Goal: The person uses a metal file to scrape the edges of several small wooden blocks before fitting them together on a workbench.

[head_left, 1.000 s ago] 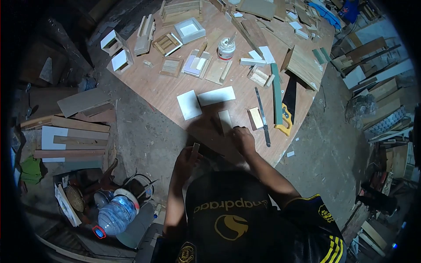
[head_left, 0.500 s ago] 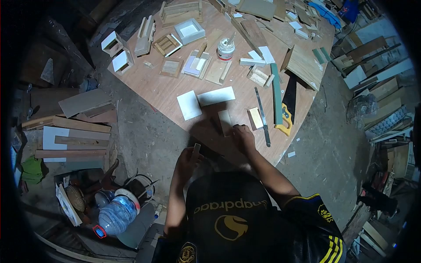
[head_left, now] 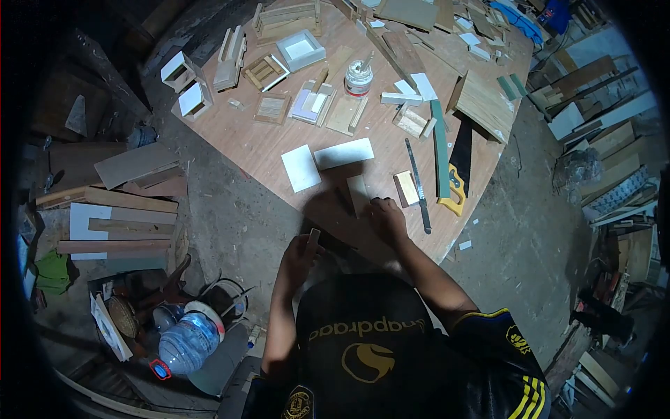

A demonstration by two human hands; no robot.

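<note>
the left hand [head_left: 296, 257] keeps a closed grip on a thin wood strip [head_left: 312, 239] off the counter [head_left: 258, 150] edge, where it could slip and drop, while the right hand [head_left: 386, 218] presses fingers onto a pale wood piece [head_left: 359, 195] that may skid toward the file [head_left: 417, 185].

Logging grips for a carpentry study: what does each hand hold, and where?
Left hand grips a small wood strip by its lower end. Right hand presses a pale wood piece at its near end.

Black shirt [head_left: 377, 342]: yellow lettering, upside down, reads roughly "Snapdragon"; round logo beneath.
</note>
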